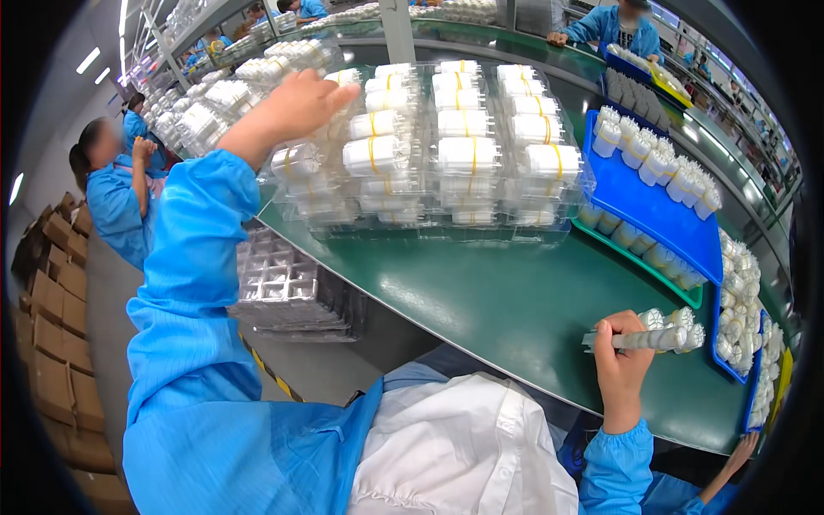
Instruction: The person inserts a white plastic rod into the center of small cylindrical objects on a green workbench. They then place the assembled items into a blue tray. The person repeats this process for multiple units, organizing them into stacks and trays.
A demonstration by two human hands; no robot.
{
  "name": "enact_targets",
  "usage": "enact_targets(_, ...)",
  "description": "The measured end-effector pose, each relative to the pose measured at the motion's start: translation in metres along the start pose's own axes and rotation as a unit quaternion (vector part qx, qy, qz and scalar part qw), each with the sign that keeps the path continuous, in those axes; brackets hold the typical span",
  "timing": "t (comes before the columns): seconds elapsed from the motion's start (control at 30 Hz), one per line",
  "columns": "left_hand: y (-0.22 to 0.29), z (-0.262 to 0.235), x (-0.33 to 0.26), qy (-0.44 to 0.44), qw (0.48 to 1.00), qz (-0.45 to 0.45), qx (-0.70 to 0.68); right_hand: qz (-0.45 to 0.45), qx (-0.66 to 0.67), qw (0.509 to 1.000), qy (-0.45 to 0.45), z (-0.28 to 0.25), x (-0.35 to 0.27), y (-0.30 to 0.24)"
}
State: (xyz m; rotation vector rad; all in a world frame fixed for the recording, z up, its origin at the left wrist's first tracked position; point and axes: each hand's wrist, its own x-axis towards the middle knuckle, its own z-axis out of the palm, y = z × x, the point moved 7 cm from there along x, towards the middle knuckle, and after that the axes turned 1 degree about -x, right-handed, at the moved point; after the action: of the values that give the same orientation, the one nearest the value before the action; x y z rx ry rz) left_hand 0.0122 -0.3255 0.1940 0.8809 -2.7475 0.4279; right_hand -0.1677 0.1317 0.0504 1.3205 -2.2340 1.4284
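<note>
My left hand (296,107) reaches over the left column of a stack of clear plastic trays (412,225). Its fingers are at a white plastic bundle (345,76); their undersides are hidden, so I cannot tell whether they grip it. Rows of similar white bundles (468,156), bound with yellow bands, fill the top tray. Low over the green table (481,296), at the right, my right hand (622,356) is closed around a bunch of slim white plastic parts (657,338). Their round, slotted ends stick out to the right of my fingers.
Right of the trays, a blue tray (639,193) holding white parts overlaps a green tray (695,298). More filled blue bins line the right edge. Empty clear trays (279,279) are stacked below the table's left edge. Another person's hand (742,452) shows at lower right; co-workers stand left and far right.
</note>
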Motion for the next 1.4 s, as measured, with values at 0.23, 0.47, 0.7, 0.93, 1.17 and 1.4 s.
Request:
enact_targets(0.23, -0.023, 0.041, -0.002, -0.085, 0.979, -0.004, -0.186, 0.005, 0.009, 1.000, -0.010, 0.001, -0.002, -0.003)
enact_targets(0.47, -0.059, 0.014, -0.016, 0.132, 0.886, -0.042, -0.443, 0.009, -0.009, 1.000, -0.020, 0.000, 0.000, -0.005)
enact_targets(0.7, -0.228, 0.215, -0.172, -0.113, 0.961, -0.079, 0.241, -0.027, -0.012, 0.999, -0.016, 0.005, 0.003, -0.009)
enact_targets(0.93, -0.093, 0.386, -0.327, -0.200, 0.939, -0.182, -0.214, 0.014, -0.006, 0.999, -0.029, 0.006, -0.008, 0.014)
enact_targets(1.17, -0.068, 0.375, -0.341, -0.102, 0.970, -0.192, -0.106, 0.046, -0.006, 0.998, -0.047, 0.014, -0.004, 0.020)
enact_targets(1.4, -0.112, 0.406, -0.321, -0.232, 0.962, 0.010, -0.142, 0.042, -0.020, 0.997, -0.055, 0.017, -0.001, 0.021)
